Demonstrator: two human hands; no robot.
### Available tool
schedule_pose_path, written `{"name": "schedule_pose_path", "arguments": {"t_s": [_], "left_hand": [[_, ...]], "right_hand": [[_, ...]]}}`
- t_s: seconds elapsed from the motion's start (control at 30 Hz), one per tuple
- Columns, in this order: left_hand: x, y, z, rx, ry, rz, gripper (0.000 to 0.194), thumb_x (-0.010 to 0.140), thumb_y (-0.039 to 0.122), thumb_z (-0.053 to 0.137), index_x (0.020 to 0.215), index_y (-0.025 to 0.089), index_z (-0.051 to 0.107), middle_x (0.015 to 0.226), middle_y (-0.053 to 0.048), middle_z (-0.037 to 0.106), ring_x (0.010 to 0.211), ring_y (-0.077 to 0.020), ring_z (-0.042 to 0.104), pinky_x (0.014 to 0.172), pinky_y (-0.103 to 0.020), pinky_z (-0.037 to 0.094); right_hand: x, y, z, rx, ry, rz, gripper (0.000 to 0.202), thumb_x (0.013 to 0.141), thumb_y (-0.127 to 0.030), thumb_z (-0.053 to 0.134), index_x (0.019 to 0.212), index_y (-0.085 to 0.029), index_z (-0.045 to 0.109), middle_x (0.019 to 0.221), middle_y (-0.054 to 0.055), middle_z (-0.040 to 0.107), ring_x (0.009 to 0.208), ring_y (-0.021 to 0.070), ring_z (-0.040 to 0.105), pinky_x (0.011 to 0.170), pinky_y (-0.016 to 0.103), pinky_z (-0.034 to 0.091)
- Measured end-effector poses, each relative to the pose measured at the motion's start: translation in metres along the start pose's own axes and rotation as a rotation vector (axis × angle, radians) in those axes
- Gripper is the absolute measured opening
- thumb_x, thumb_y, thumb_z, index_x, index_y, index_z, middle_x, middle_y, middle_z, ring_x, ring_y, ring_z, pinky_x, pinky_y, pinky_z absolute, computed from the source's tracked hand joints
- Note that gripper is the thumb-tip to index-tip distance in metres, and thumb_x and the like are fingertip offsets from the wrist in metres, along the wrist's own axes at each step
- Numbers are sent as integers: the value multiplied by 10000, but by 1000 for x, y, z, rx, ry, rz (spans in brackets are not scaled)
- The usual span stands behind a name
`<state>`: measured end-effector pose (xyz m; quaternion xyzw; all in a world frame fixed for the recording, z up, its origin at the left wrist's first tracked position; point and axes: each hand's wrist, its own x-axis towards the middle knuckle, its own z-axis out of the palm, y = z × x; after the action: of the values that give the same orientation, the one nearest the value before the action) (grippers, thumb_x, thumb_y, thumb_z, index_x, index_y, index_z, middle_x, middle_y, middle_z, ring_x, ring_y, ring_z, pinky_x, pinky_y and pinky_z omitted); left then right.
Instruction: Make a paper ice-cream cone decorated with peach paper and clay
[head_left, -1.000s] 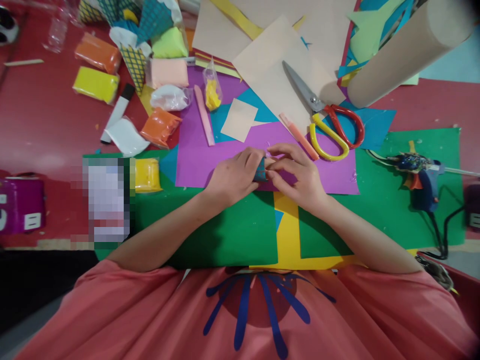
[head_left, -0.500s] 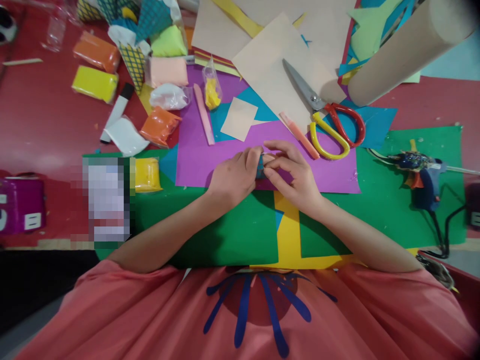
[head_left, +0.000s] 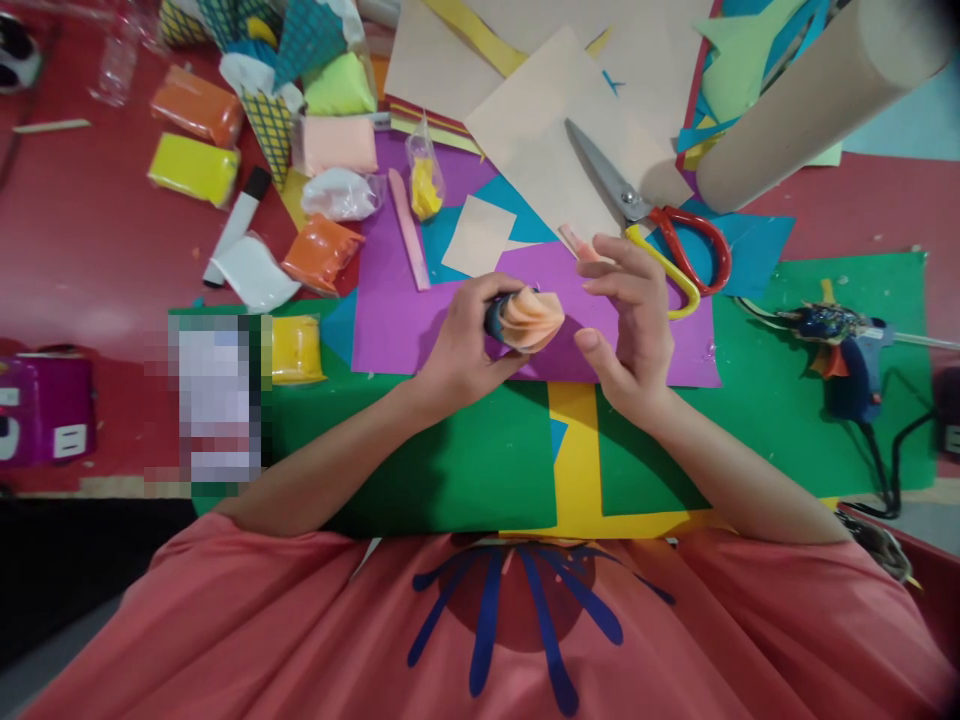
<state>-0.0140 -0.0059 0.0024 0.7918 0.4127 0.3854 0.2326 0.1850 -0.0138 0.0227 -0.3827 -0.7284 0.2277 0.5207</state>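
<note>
My left hand [head_left: 469,340] is closed around a small clay ice cream cone [head_left: 531,320]. Its peach swirl top points to the right, and the dark bluish cone part is mostly hidden by my fingers. To the right of the swirl, my right hand [head_left: 626,320] is held apart from it, fingers spread and nothing in them. Beneath both hands lies a purple sheet [head_left: 390,330]. A pink stick [head_left: 577,243] is partly covered by my right fingers, close to the scissors [head_left: 634,205] with red and yellow handles.
Packs of clay [head_left: 322,250] and several finished cones [head_left: 266,115] lie at the upper left. A glue gun [head_left: 851,360] with its cable rests at the right. A paper roll [head_left: 802,110] is at the upper right, a pixelated object [head_left: 214,400] at the left.
My right hand has let go of the cone and moved to the right, its fingers opening. The cone has turned in my left hand, so its peach swirl now shows.
</note>
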Motion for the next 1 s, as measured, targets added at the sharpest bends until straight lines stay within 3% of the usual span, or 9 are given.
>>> {"name": "schedule_pose_path", "arguments": {"t_s": [0.17, 0.27, 0.43, 0.77, 1.0], "left_hand": [[1, 2, 2, -175, 57, 111, 407, 938, 558, 513, 1178, 314, 292, 1201, -72, 637, 1144, -223, 679, 844, -420, 582], [-3, 0, 4, -168, -14, 77, 384, 958, 528, 492, 1210, 309, 301, 1277, -83, 613, 1249, -218, 639, 970, -442, 561], [-6, -5, 3, -226, -27, 134, 469, 932, 342, 581, 1323, 313, 325, 1298, -74, 621, 1269, -203, 629, 1028, -415, 554], [-4, -10, 3, -122, -131, 30, 388, 919, 331, 545, 1278, 280, 407, 1276, -88, 657, 1237, -232, 643, 1016, -449, 557], [-2, -8, 1, -101, -108, 179, 473, 898, 232, 587, 1334, 272, 410, 1262, -90, 664, 1203, -234, 654, 1006, -432, 550]], "right_hand": [[0, -2, -2, -74, -76, -173, 284, 968, -290, 563, 1251, -276, 581, 1239, 92, 681, 1170, 266, 677, 975, 478, 588], [-2, -3, 0, -110, -120, -204, 306, 978, -293, 549, 1282, -273, 575, 1202, 81, 712, 1136, 247, 701, 908, 445, 621], [-5, -1, 1, -62, -116, -187, 329, 962, -233, 574, 1291, -241, 581, 1145, 90, 746, 1105, 231, 717, 915, 411, 620], [-4, 0, 1, -37, -119, -138, 249, 963, -236, 580, 1203, -230, 644, 1103, 75, 771, 1065, 224, 740, 913, 404, 621], [1, -3, -2, 51, -85, -11, 153, 976, -207, 575, 1055, -200, 705, 990, 53, 787, 943, 169, 757, 842, 303, 619]]}}
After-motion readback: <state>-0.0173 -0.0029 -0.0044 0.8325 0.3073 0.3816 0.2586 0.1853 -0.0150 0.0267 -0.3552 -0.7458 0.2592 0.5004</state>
